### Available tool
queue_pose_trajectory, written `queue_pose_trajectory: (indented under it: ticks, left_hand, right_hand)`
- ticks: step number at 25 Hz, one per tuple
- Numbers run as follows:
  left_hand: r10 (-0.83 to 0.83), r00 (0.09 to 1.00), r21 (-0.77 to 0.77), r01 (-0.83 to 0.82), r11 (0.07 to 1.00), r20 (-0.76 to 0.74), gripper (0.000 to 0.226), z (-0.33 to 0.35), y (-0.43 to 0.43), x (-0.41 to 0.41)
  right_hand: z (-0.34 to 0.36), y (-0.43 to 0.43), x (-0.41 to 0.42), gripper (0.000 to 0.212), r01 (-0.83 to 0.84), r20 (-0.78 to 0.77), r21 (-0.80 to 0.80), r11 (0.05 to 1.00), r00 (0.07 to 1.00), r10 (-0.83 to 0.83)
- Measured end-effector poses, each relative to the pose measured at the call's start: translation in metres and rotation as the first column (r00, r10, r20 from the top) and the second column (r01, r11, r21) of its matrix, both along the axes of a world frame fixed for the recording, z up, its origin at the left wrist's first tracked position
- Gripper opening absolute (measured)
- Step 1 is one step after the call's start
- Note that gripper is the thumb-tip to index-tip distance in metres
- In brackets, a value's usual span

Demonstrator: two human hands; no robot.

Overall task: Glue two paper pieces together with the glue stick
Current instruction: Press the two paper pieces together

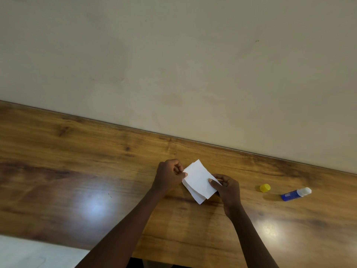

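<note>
Two white paper pieces (198, 180) lie stacked one on the other, slightly offset, just above the wooden table (96, 161). My left hand (169, 176) pinches their left edge between thumb and fingers. My right hand (227, 188) grips their right edge, thumb on top. A blue glue stick (295, 194) with its white tip exposed lies on its side to the right, untouched. Its yellow cap (265, 188) rests on the table between the stick and my right hand.
A plain beige wall (173, 64) runs along the table's far edge. A white surface (29, 252) shows at the lower left, past the table's near edge. Ceiling light glares on the wood at left and lower right.
</note>
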State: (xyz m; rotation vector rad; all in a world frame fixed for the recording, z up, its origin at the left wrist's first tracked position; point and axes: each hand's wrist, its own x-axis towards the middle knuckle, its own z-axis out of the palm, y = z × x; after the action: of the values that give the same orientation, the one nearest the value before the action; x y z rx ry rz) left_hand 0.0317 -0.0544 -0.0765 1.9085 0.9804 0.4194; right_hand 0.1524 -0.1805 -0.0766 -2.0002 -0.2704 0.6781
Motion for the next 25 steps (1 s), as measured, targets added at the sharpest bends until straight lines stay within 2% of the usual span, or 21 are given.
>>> queue_pose_trajectory:
  ticks: [6, 12, 18, 25]
  left_hand:
    - [0.114, 0.992, 0.051, -0.111, 0.992, -0.060, 0.023, -0.004, -0.009, 0.003]
    - [0.127, 0.989, 0.042, -0.124, 0.991, -0.074, 0.024, -0.006, -0.007, 0.000]
    - [0.140, 0.986, 0.013, -0.139, 0.990, -0.093, 0.016, -0.008, -0.007, 0.001]
    - [0.179, 0.968, 0.090, -0.165, 0.982, -0.177, 0.005, -0.011, -0.009, 0.009]
  right_hand:
    - [-0.005, 0.001, -0.003, 0.027, 0.047, -0.016, -0.012, 0.999, 0.999, -0.047]
    - [-0.006, 0.008, -0.005, 0.028, 0.025, 0.038, -0.044, 0.999, 0.999, -0.023]
    - [-0.010, 0.009, -0.004, 0.027, 0.010, 0.047, -0.077, 0.997, 0.999, -0.007]
    - [-0.012, 0.011, -0.005, 0.021, 0.031, 0.068, -0.085, 0.996, 0.997, -0.025]
